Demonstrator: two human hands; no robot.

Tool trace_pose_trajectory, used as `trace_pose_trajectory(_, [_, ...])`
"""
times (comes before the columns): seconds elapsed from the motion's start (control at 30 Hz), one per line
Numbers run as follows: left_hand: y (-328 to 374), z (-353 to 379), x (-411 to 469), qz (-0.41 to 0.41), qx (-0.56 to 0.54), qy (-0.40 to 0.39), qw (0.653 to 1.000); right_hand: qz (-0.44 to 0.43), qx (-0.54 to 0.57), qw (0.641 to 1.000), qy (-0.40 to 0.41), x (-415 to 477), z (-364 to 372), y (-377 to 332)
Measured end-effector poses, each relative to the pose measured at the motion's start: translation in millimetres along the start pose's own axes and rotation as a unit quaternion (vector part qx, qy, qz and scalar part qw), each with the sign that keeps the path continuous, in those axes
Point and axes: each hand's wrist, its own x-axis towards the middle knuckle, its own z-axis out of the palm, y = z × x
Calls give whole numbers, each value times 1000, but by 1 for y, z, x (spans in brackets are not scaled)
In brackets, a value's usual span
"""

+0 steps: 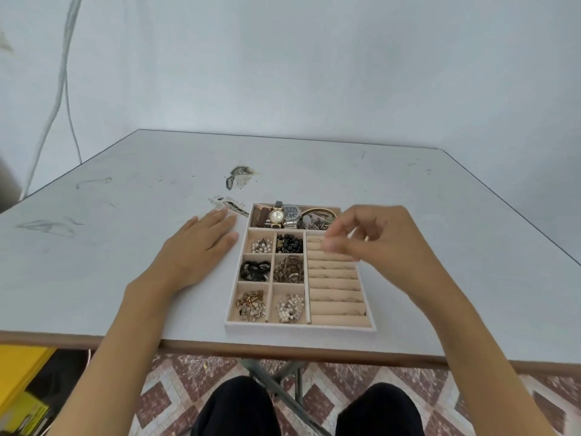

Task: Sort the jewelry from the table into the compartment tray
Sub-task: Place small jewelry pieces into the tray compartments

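The desk point(393, 190) is looking pale grey with dark smudges and a brown edge. The tray point(298, 327) is showing cream inside. Black beads point(289, 243), white pearls point(290, 308) and a gold watch point(276, 216) are shining in it. The floor point(345, 391) is showing red and white diamonds.

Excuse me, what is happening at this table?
A seated person is sorting jewelry into a tray on the table. The left hand lies flat on the table beside the tray. The right hand hovers over the ring rolls with fingers curled; blur hides whether it holds anything. The small compartments are already filled, and watches lie at the far end.
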Motion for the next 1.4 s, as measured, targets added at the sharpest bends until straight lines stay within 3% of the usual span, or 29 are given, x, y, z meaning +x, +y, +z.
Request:
trace_pose_trajectory(0.23, [-2, 0, 0, -1, -12, 9, 1000, 20, -2, 1000, 1, -50, 16, 2])
trace_pose_trajectory(0.57, [-5, 1, 1, -3, -25, 19, 1000, 33, -95, 995, 28, -58, 27, 11])
trace_pose_trajectory(0.7, [-5, 1, 1, -3, -31, 20, 999, 37, -62, 997, 1, -56, 24, 12])
trace_pose_trajectory(1.4, [7, -5, -6, -30, -43, 25, 998, 46, -87, 994, 50, -54, 31, 16])
